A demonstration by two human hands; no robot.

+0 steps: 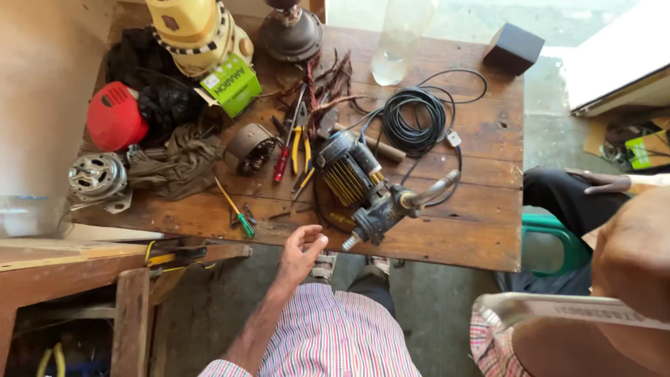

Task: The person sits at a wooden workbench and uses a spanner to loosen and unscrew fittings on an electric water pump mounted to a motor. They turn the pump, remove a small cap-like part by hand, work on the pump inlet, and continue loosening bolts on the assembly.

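Right hand point(631, 258) grips a flat tool point(558, 308) beside the wooden table point(481, 230).

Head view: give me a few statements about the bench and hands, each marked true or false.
1. The left hand grips the motor. False: it hovers empty near the table edge, apart from the motor.
2. A coiled black cable lies on the table. True.
3. The right hand holds a flat metal tool. True.
4. The red cover sits at the table's right end. False: it is at the left.
5. The screwdriver has a green handle. True.
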